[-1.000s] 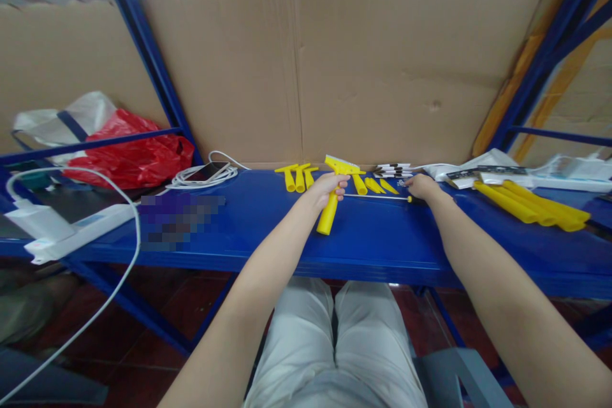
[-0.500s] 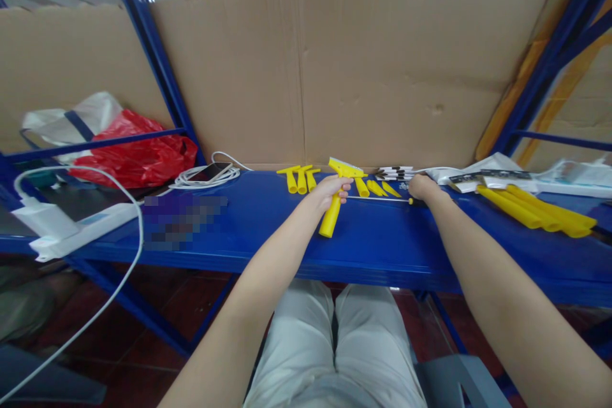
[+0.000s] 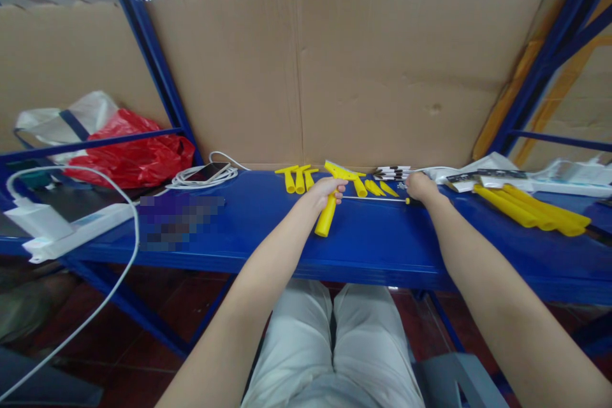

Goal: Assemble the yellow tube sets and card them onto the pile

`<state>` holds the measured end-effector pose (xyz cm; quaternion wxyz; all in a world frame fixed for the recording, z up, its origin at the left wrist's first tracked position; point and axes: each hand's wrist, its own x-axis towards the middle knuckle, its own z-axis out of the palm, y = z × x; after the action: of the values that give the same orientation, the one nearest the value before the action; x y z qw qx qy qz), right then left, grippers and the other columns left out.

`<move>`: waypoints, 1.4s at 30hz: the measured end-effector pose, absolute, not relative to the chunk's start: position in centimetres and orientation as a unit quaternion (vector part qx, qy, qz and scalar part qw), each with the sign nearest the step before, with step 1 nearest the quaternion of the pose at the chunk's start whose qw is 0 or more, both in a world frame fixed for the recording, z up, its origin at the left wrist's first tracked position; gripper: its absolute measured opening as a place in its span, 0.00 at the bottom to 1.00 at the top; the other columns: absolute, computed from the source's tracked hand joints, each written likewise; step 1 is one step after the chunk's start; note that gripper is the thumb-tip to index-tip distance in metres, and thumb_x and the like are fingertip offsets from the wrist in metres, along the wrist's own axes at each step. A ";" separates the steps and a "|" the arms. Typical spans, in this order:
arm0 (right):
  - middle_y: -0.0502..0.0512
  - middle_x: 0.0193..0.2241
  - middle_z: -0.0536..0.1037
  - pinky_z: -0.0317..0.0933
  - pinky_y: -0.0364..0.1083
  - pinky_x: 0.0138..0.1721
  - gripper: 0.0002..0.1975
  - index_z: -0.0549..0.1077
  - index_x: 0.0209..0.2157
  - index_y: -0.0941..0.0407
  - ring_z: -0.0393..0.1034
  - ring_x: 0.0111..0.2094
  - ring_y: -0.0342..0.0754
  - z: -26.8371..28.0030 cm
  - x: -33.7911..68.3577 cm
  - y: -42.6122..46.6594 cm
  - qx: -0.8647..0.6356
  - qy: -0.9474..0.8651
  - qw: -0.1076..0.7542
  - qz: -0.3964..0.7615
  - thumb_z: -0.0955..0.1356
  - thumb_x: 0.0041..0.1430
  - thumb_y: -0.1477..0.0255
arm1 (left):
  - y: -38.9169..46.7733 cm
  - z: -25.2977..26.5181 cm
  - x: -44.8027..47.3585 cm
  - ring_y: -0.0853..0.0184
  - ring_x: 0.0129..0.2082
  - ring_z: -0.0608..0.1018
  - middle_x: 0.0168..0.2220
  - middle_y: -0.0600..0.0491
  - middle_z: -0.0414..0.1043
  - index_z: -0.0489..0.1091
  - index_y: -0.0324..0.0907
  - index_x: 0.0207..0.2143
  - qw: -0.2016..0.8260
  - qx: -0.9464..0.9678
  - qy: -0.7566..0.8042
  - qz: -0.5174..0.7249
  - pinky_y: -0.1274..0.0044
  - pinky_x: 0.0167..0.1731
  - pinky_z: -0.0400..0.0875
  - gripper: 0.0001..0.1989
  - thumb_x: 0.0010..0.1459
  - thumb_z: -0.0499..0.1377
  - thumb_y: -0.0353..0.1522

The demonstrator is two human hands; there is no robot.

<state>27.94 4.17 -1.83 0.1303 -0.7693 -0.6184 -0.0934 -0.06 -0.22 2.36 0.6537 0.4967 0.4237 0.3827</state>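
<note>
The left hand [image 3: 329, 189] is closed around the upper handle of a yellow scraper [image 3: 325, 222], fingers wrapped over it just below the T-shaped head; its pale edge points away from the person, and the handle's lower end sticks out toward the near edge of the blue table [image 3: 268, 229]. Whether the yellow scraper rests on the tabletop or is lifted is hard to tell.

Right of the scraper, the right hand [image 3: 421, 186] is curled, its fingertips turned away and hidden, so I cannot tell how far it is open or what it has hold of. Small shiny bits [image 3: 401, 185], too tiny to identify, lie at its fingers. A thin metal rod [image 3: 377, 198] runs from beside the scraper toward that hand, ending in a yellow collar; what follows is covered.

Just right of the scraper's head, another yellow T-piece [image 3: 360, 187] is partly overlapped, with yellow wedges [image 3: 375, 188] beyond. Black-and-white packets [image 3: 392, 173] lie farther back, their print too small to read. Well right of the scraper are larger labelled packages [image 3: 492, 180], lettering blurred, partly covered by yellow tubes [image 3: 530, 207]. Left of the scraper, three yellow T-pieces [image 3: 299, 180] stand near; farther left, a pixelated patch masks something.
</note>
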 end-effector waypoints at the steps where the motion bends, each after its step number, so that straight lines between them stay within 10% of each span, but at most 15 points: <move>1: 0.67 0.42 0.75 0.62 0.49 0.45 0.13 0.74 0.41 0.60 0.69 0.47 0.56 -1.5 27.5 3.8 -0.777 -0.607 0.132 -0.097 0.63 0.54 0.77 | -0.2 2.4 -0.1 0.80 0.08 0.55 0.14 0.64 0.54 0.56 0.41 0.24 0.648 0.494 0.442 0.376 0.85 0.12 0.50 0.12 0.59 0.52 0.22; 20: 0.55 0.29 0.76 0.61 0.50 0.46 0.04 0.71 0.23 0.56 0.69 0.37 0.49 0.1 17.5 2.3 -0.486 -0.777 0.397 0.042 0.67 0.49 0.77 | -0.5 2.1 0.3 0.78 0.09 0.57 0.13 0.63 0.55 0.58 0.41 0.25 0.632 0.552 0.437 0.324 0.84 0.13 0.52 0.11 0.59 0.51 0.21; 42: 0.48 0.24 0.72 0.60 0.41 0.28 0.10 0.65 0.30 0.56 0.67 0.26 0.41 1.4 15.5 -0.3 -0.555 -0.569 0.490 0.359 0.69 0.48 0.81 | -1.1 2.3 0.6 0.78 0.08 0.57 0.12 0.64 0.55 0.60 0.41 0.26 0.631 0.560 0.414 0.342 0.83 0.13 0.51 0.10 0.59 0.51 0.21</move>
<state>15.46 -0.29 1.36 0.4896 -0.5553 -0.5686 0.3587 0.56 -1.14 2.28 0.6314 0.5599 0.4137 0.3417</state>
